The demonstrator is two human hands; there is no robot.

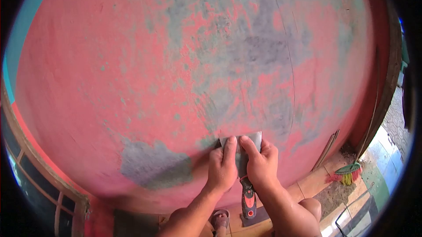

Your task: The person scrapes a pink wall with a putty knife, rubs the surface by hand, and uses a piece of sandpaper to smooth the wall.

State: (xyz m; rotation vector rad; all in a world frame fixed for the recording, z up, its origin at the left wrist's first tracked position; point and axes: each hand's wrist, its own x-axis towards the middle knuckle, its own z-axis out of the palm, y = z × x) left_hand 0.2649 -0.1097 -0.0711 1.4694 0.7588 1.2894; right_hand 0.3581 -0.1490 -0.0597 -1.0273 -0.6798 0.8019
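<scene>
Both my hands grip a wide metal scraper (241,147) from its two sides, low on a pink wall (132,83) with peeling paint. The fingers of my left hand (223,166) curl behind the blade, its thumb lying along the front. My right hand (262,160) mirrors this on the other side, thumb pressed near the top. The blade's straight edge points up and appears to be at the wall surface. Below the hands hangs the scraper's black and red handle (249,202). Grey and green patches show where paint is gone, and a thin crack runs down the wall.
A broom (349,171) with red and yellow bristles stands by the doorway at right, near a pile of debris (338,197) on the tiled floor. Wooden strips (326,150) lean on the wall. A framed window (39,180) is at lower left. My sandalled foot (220,219) is below.
</scene>
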